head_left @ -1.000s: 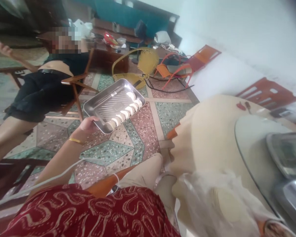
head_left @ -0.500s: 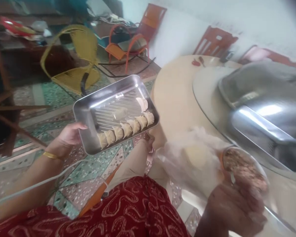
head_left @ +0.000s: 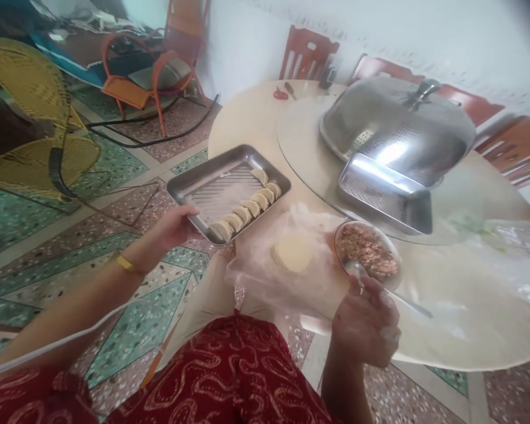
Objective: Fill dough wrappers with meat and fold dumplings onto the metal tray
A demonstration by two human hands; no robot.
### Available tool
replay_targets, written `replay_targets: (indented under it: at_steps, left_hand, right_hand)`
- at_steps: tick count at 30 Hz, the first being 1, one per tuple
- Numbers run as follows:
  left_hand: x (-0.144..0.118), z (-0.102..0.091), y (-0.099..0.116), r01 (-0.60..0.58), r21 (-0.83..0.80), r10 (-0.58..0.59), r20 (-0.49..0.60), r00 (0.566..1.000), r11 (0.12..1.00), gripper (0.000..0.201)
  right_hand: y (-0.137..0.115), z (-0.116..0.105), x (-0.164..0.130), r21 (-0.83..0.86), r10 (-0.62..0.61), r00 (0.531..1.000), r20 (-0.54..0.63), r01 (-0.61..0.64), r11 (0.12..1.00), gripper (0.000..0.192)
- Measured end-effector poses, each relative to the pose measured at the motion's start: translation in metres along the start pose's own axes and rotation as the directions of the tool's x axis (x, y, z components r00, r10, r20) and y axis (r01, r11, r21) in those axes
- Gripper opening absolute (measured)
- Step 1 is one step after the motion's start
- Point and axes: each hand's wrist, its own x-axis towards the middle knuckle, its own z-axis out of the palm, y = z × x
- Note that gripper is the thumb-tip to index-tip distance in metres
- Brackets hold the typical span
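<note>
The tray (head_left: 203,188) is a shallow, shiny steel rectangle with a ridged floor, tilted, its far end over the edge of the round table (head_left: 424,330); a row of pale folded dumplings (head_left: 247,206) lies along its right side. The left hand (head_left: 172,227) is clamped on its near corner; the right hand (head_left: 366,324) is closed around a spoon (head_left: 380,288), beside a bowl (head_left: 368,256) of minced filling; round wrappers (head_left: 292,254) lie on clear plastic between tray and bowl.

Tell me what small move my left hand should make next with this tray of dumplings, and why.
Probably slide the tray fully onto the table. The left hand holds its near corner, and much of it seems to overhang the floor, with dumplings along one side.
</note>
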Motion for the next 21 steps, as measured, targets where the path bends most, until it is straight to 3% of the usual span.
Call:
replay_targets:
  at_steps: [10,15,21]
  left_hand:
    - [0.016,0.033,-0.007,0.078,-0.058,-0.074,0.073,0.995,0.995,0.005]
    - [0.022,0.031,-0.013,0.119,-0.051,-0.114,0.105,0.988,0.992,0.005]
    - [0.025,0.021,-0.014,0.134,0.019,-0.135,0.153,0.979,0.991,0.022]
  right_hand:
    - [0.004,-0.01,0.005,0.005,0.02,0.999,-0.039,-0.019,1.0,0.035]
    - [0.007,-0.012,0.005,0.02,0.028,0.999,-0.037,-0.028,0.999,0.034]
    - [0.008,-0.008,0.005,0.006,0.058,0.998,-0.025,-0.057,0.998,0.035]
